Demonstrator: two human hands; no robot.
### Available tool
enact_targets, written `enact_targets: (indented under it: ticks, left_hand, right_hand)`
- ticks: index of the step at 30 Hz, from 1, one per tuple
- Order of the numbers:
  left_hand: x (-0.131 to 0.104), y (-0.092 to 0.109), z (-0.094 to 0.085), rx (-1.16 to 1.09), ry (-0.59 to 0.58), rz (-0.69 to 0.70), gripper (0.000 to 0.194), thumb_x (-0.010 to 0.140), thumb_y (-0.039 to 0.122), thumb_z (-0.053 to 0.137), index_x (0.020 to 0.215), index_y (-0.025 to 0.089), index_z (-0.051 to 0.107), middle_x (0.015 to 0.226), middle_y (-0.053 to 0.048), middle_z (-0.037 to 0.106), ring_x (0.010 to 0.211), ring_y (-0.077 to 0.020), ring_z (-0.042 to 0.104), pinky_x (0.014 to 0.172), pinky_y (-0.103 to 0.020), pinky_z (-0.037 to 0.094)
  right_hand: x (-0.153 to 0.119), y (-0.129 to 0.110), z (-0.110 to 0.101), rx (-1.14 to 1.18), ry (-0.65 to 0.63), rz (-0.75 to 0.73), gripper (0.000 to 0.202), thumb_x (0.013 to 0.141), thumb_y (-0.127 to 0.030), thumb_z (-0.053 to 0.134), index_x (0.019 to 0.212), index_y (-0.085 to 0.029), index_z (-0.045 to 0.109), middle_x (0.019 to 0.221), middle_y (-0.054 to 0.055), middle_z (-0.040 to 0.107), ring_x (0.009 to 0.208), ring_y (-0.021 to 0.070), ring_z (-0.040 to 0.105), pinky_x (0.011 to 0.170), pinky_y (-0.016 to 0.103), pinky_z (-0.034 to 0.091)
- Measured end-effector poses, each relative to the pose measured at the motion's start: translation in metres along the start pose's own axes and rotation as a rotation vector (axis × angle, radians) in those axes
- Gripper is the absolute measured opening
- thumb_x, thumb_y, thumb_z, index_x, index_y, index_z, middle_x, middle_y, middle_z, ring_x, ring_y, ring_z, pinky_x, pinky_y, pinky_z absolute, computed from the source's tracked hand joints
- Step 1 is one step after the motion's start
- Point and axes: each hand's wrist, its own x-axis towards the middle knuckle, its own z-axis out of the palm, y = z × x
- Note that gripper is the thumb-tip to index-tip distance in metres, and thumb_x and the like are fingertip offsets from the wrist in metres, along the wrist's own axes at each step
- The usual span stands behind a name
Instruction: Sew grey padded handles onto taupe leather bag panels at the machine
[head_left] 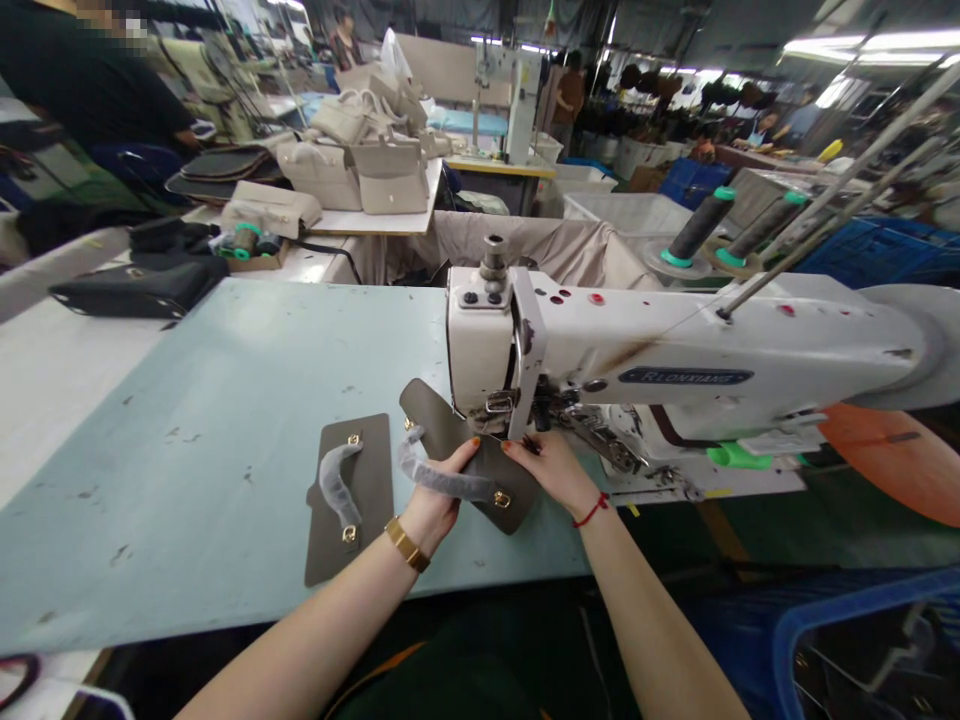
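A grey-brown bag flap (442,418) with a plastic-wrapped handle (450,482) and gold buckles lies tilted under the head of a white sewing machine (637,335). My left hand (439,500) is closed on the flap, its thumb on top beside the needle area and the wrapped handle passing over the hand. At the flap's right edge, close by the presser foot, my right hand (551,468) pinches the material. A small dark bit shows at its fingers, too small to name. To the left, a second flap (379,470) with a wrapped handle lies flat on the blue-green table (225,430).
Dark thread cones (697,228) stand behind the machine. At lower right is a blue crate (784,640) holding dark pieces. A black bag (139,285) sits at the table's far left, and beige bags (390,172) are piled behind. A co-worker (82,90) is at upper left.
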Motion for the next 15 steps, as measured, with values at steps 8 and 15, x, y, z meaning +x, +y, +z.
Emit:
enact_targets:
  ticks: [8,15]
  left_hand:
    - [0.001,0.012,-0.005,0.029,-0.065,-0.072,0.045,0.059,0.022,0.083,0.099,0.008,0.068,0.104,-0.016,0.07,0.083,-0.0261,0.069,0.076,-0.034,0.057]
    - [0.007,-0.002,-0.015,0.056,-0.055,-0.042,0.042,0.064,0.025,0.081,0.101,0.01,0.065,0.103,-0.014,0.07,0.085,-0.0229,0.069,0.08,-0.034,0.057]
  right_hand:
    - [0.0,-0.003,-0.002,0.0,-0.05,-0.055,0.031,0.084,-0.043,0.058,0.077,-0.015,0.068,0.071,0.004,0.065,0.069,0.0191,0.059,0.056,0.024,0.037]
    - [0.002,-0.001,0.0,0.014,-0.06,-0.08,0.031,0.082,-0.043,0.061,0.069,-0.015,0.067,0.065,0.002,0.063,0.06,0.0156,0.056,0.052,0.023,0.035]
